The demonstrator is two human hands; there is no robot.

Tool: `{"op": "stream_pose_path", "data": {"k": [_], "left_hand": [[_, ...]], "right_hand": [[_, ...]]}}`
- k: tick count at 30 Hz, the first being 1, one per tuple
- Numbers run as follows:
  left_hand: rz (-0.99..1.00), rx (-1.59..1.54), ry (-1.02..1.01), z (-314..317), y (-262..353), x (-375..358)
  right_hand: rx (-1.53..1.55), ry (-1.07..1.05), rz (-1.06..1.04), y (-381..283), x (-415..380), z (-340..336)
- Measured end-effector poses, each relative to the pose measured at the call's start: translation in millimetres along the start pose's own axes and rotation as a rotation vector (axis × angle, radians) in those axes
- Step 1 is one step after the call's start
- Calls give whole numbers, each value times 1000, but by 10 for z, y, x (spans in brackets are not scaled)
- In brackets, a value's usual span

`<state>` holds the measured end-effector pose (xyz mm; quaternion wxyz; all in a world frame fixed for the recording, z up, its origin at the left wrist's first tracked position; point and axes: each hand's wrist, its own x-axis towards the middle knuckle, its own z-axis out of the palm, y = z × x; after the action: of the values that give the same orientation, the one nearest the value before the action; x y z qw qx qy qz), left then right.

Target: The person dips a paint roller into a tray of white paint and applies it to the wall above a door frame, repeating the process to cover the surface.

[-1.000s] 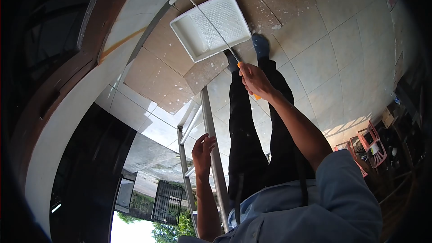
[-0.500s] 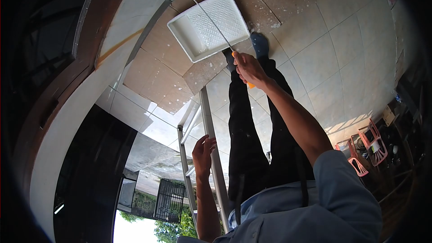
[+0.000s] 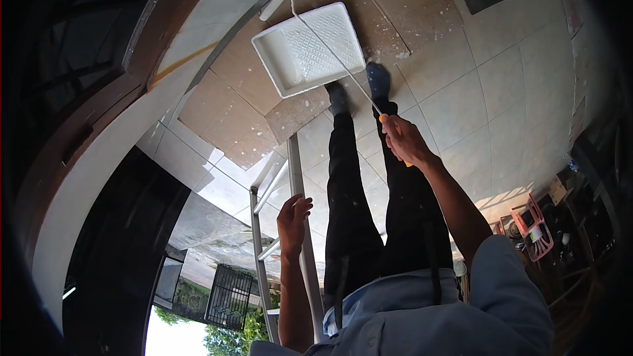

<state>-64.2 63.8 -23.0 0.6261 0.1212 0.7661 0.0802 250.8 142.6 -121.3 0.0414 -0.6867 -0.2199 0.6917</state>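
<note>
My right hand (image 3: 403, 140) is wrapped round the orange handle of a long paint roller, right of my legs. Its thin rod runs up and left across the tray to the white roller head (image 3: 273, 5), which is beyond the tray's upper left edge. The white paint tray (image 3: 344, 12), with a ribbed floor and wet white paint, lies in front of my feet. Beside the metal ladder (image 3: 295, 165), my left hand (image 3: 293, 221) is raised with its fingers loosely bent and apart, holding nothing. Whether it touches the ladder rail I cannot tell.
Paint-spotted brown boards (image 3: 227, 102) lie under the tray on the tiled floor (image 3: 455, 86). A curved wall edge and a dark window frame are at the left. Pink plastic chairs (image 3: 533, 227) stand at the right. A barred gate (image 3: 229, 298) shows at the lower left.
My right hand has moved right and toward my body, drawing the roller with it; the rod now crosses the tray at a new slant. My left hand looks much the same.
</note>
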Motion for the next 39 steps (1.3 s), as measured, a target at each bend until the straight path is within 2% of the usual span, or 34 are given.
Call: {"op": "stream_pose_path", "data": {"k": [2, 8, 12, 15, 23, 30, 33, 36, 39], "left_hand": [[23, -16, -16, 63, -9, -3], [40, -64, -18, 219, -153, -46], [10, -108, 11, 271, -353, -119], [-10, -117, 34, 299, -507, -188], [-78, -186, 69, 514, -860, -370], [-108, -207, 2, 854, -1127, -442], [-113, -269, 5, 939, -1126, -498], [-124, -257, 21, 956, -1105, -545], [-135, -207, 28, 945, -1105, -546]], "right_hand": [[-121, -4, 65, -109, -101, -268], [-647, -116, -32, -433, 528, -692], [-876, -90, -166, -731, 994, -596], [-1069, -153, -174, -934, 1343, -463], [-1166, -117, -148, -1183, 1479, -633], [-1190, -83, -138, -1309, 1162, -1084], [-1224, -117, -70, -1428, 1078, -1234], [-1170, -84, -25, -1488, 1029, -1189], [-1250, -57, -29, -1486, 1020, -866]]}}
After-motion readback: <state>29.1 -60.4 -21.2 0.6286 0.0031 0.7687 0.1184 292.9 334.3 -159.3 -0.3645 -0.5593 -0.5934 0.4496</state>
